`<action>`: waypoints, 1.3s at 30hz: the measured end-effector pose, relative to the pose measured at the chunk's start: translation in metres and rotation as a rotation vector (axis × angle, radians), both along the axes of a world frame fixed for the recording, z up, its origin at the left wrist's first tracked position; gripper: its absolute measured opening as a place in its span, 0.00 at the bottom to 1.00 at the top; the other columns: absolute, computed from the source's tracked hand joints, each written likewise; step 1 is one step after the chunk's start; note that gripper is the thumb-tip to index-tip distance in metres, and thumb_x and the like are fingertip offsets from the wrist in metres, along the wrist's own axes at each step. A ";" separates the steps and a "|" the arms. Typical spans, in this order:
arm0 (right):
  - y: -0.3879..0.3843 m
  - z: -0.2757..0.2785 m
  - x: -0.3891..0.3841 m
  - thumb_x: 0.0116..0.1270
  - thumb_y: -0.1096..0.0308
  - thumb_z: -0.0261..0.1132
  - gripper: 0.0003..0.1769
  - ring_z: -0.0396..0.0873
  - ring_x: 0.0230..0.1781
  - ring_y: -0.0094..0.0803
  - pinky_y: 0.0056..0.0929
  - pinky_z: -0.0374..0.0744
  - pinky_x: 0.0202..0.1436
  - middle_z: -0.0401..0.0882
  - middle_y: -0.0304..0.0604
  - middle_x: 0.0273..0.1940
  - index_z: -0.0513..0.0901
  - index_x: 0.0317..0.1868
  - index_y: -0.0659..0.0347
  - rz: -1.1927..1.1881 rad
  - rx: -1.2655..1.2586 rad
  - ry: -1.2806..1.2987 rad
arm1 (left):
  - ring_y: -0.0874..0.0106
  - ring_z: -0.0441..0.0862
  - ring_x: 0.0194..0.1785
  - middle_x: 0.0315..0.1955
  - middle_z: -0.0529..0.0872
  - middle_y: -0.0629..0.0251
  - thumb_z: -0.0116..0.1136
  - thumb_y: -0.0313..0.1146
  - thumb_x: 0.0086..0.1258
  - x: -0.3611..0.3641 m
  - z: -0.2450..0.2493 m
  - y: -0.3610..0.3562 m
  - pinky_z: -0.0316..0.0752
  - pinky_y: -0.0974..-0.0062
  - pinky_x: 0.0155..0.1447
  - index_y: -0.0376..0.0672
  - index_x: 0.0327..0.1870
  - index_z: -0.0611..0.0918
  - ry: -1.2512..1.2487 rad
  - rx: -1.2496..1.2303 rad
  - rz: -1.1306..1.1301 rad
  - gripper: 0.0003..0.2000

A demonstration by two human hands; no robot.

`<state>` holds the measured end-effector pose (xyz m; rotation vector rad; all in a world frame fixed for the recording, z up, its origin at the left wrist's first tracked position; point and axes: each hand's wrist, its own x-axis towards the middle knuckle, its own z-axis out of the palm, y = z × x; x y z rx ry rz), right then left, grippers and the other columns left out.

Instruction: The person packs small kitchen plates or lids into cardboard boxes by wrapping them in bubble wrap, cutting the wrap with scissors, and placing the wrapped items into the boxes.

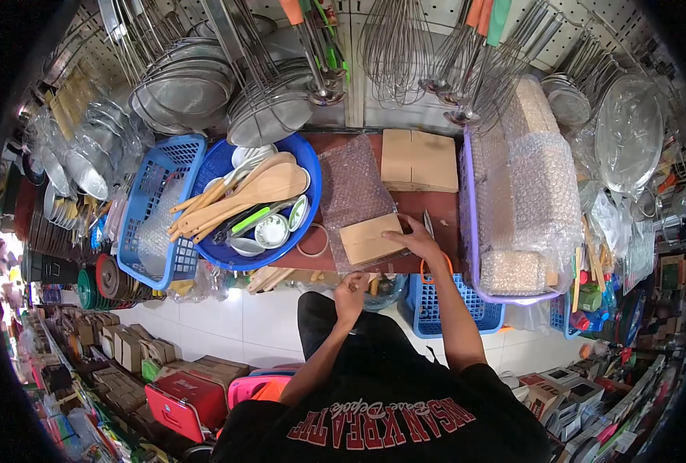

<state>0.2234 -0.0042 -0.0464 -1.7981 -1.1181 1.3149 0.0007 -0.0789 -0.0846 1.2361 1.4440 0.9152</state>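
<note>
A small flat brown cardboard box (368, 240) lies at a slant on a sheet of bubble wrap (351, 181) that is spread over the red-brown table. My right hand (419, 239) grips the right end of this box, its thumb on the top face and a finger by the far corner. Just below the near edge of the wrap, my left hand (350, 299) is closed with its fingertips pinched together. Whether a bit of the wrap is between those fingers is too small to make out.
A blue basin (309, 220) of wooden and plastic utensils stands left, beside a blue basket (129, 243). Stacked cardboard pieces (420, 158) lie behind. A purple basket (469, 224) of bubble-wrapped packages stands right. Whisks (395, 54) and strainers (181, 92) hang low overhead.
</note>
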 end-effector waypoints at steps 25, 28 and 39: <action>0.000 0.002 -0.002 0.46 0.39 0.79 0.54 0.77 0.61 0.43 0.35 0.74 0.64 0.78 0.55 0.60 0.72 0.67 0.66 -0.017 -0.001 0.027 | 0.80 0.81 0.38 0.35 0.86 0.70 0.58 0.35 0.76 0.007 -0.057 -0.005 0.72 0.80 0.35 0.41 0.45 0.80 -0.417 -0.333 0.171 0.08; 0.002 -0.001 -0.001 0.47 0.41 0.79 0.52 0.78 0.60 0.42 0.35 0.74 0.63 0.79 0.55 0.59 0.72 0.67 0.66 -0.013 -0.012 0.019 | 0.79 0.80 0.37 0.35 0.85 0.69 0.58 0.38 0.76 0.004 -0.070 -0.009 0.72 0.80 0.36 0.41 0.45 0.80 -0.459 -0.287 0.131 0.10; 0.002 0.006 -0.001 0.48 0.41 0.79 0.52 0.78 0.60 0.42 0.35 0.74 0.63 0.79 0.55 0.59 0.73 0.66 0.69 0.000 -0.010 -0.010 | 0.81 0.74 0.28 0.26 0.78 0.73 0.57 0.42 0.77 0.000 -0.050 -0.019 0.70 0.78 0.34 0.43 0.37 0.78 -0.466 -0.258 0.042 0.12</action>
